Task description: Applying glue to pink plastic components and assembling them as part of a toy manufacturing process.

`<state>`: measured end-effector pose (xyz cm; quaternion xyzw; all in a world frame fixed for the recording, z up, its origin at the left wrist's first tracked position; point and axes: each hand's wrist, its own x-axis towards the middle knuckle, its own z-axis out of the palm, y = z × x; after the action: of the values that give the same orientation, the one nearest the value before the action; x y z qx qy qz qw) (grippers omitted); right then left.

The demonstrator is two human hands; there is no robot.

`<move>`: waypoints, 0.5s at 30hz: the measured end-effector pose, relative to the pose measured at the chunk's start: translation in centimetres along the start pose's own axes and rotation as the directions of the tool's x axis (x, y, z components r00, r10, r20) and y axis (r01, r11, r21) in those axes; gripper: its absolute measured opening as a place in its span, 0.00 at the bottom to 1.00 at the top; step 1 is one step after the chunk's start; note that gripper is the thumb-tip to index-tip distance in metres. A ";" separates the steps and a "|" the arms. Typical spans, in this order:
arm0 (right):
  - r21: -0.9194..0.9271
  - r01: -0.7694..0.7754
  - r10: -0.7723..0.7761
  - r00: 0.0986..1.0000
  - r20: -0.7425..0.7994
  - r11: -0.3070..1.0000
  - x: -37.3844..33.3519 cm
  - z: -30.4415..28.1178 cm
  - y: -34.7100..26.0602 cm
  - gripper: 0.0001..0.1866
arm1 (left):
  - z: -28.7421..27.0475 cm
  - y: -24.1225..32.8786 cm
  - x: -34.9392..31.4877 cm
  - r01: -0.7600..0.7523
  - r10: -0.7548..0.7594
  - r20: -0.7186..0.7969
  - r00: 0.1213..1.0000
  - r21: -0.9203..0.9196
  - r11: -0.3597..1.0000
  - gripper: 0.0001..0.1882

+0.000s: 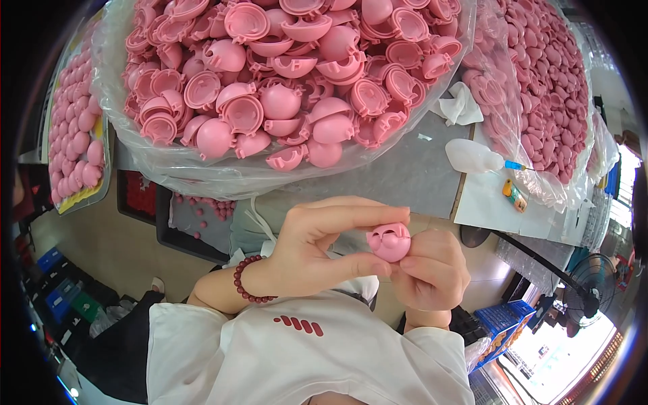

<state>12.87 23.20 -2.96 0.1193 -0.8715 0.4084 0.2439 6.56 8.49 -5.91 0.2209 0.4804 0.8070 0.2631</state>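
Observation:
A small round pink plastic shell (390,248) with two dark slots near its top is held up between my hands, in front of my chest. My left hand (320,246), with a dark red bead bracelet at the wrist, pinches it between the thumb below and the fingers above. My right hand (435,270) is curled up, its thumb and forefinger pressed to the shell's right side. Just beyond my hands, a heap of pink half shells (280,101) fills a clear plastic bag (223,177) on the grey table (412,179).
Far right, another bag holds many pink parts (550,88). Near it lie a white squeeze bottle (472,156) with a blue tip, crumpled tissue (460,106) and a small orange-and-green item (514,197). At left stands a tray of pink balls (75,145). A black fan (590,290) stands right.

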 end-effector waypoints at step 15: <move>0.089 -0.009 0.013 0.999 -0.047 0.996 0.5 0.2 0.1 0.12 | -0.5 1.0 0.4 -0.028 0.027 -0.007 1.000 -0.052 0.998 0.23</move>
<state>12.37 23.14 -2.87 0.1153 -0.8471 0.4507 0.2569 5.77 8.00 -5.16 0.2180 0.4570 0.8234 0.2560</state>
